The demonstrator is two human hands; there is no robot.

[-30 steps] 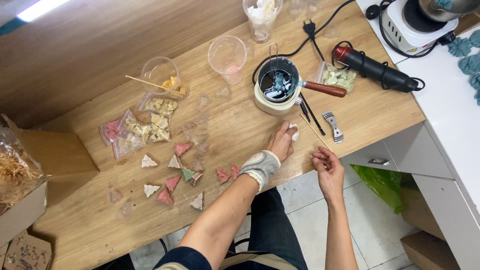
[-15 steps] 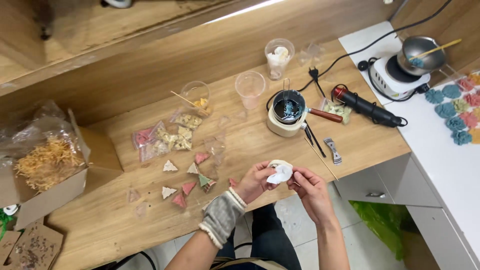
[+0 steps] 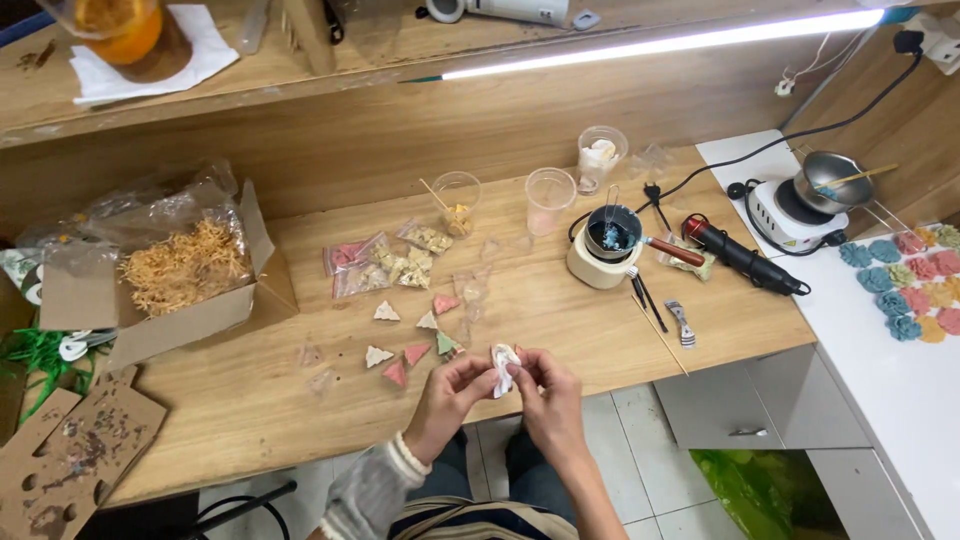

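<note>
Both hands, left [image 3: 450, 392] and right [image 3: 548, 385], are pinching a white wad [image 3: 503, 366] just off the desk [image 3: 560, 320] edge, near the triangles [image 3: 415, 340], working it between fingertips.

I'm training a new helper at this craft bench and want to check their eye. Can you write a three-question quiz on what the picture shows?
1. True or false: both hands hold the small white piece together.
2. What lies on the wooden table nearest the left hand?
A. small triangular pieces
B. a pair of scissors
C. a paintbrush
3. Fill in: the open cardboard box at the left holds orange-brown shredded ____.

Key:
1. True: the fingers of the left hand and the right hand meet on it.
2. A: the triangular pieces, pink, cream and green.
3. Filling, a loose straw-like shred.
</note>
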